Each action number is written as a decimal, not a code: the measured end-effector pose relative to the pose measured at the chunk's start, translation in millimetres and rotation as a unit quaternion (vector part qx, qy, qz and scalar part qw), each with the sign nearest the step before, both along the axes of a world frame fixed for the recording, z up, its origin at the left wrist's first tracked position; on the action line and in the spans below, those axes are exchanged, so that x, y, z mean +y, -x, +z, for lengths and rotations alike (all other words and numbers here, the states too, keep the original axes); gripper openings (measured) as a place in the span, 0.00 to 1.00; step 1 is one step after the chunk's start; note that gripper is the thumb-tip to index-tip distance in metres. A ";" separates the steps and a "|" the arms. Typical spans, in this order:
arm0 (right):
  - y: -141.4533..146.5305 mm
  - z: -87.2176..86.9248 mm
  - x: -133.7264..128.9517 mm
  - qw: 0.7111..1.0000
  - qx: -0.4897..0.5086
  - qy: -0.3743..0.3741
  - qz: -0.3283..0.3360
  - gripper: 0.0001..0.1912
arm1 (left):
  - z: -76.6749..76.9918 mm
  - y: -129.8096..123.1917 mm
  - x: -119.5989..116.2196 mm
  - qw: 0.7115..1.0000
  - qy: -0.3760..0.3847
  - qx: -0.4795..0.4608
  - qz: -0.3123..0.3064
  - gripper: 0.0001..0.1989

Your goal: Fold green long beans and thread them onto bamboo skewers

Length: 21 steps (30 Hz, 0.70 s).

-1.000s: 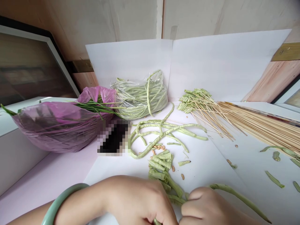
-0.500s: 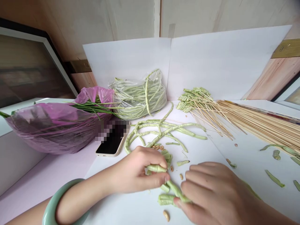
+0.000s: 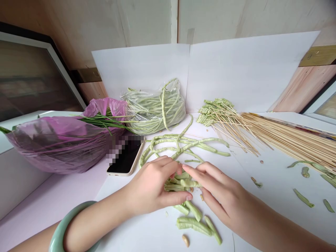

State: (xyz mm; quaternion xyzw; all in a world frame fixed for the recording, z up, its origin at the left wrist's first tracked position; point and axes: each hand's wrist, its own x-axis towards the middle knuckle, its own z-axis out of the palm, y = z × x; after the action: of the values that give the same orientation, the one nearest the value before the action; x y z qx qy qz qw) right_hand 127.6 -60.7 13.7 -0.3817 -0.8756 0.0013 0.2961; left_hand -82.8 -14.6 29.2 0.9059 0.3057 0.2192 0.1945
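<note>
Several short green bean pieces (image 3: 178,182) lie between my two hands. My left hand (image 3: 160,185) curls around their left side, its thumb and index finger apart and the pieces between them. From the right, my right hand (image 3: 217,189) touches the same pieces with its fingertips, the index finger close to the left one; its thumb is hidden. Nearer to me, more cut pieces (image 3: 194,224) and a tan bean seed (image 3: 185,240) lie on the white surface. Long beans (image 3: 183,141) curve behind my hands.
A phone (image 3: 126,155) and a purple bag (image 3: 65,147) are at the left. Behind stands a clear bag of long beans (image 3: 154,108). Skewered beans (image 3: 217,110) and bare wooden sticks (image 3: 288,136) lie at the back right, with bean scraps (image 3: 303,197) nearer.
My right hand has moved up and left to meet my left hand, leaving bean pieces on the surface where it was. The piece in my left hand now lies with others between both hands.
</note>
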 end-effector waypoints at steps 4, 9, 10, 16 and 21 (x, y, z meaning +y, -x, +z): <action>5.4 -6.7 -2.1 0.999 0.030 0.012 0.018 0.24 | -1.6 -2.6 -5.4 0.999 -0.018 -0.005 -0.033 0.15; 8.1 -8.3 -3.1 0.995 0.077 0.066 0.025 0.16 | -3.0 -4.6 -11.5 0.994 -0.068 0.017 -0.082 0.11; 8.1 -8.7 -3.1 0.994 0.083 0.068 0.024 0.15 | -3.3 -4.7 -12.2 0.993 -0.082 0.022 -0.084 0.11; 7.3 -10.0 -2.1 0.996 0.044 0.078 0.012 0.08 | 0.8 -3.9 -11.7 0.990 -0.063 -0.004 -0.123 0.12; 10.5 -5.4 -6.9 0.992 -0.043 -0.064 0.100 0.16 | 11.8 -2.6 -10.0 0.951 0.156 -0.021 -0.265 0.11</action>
State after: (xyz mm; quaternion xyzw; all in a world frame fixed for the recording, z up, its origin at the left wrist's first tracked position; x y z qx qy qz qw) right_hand 117.1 -67.6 8.3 -0.2722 -0.9196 -0.0413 0.2804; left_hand -80.2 -24.7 40.9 0.9076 0.0806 0.1283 0.3914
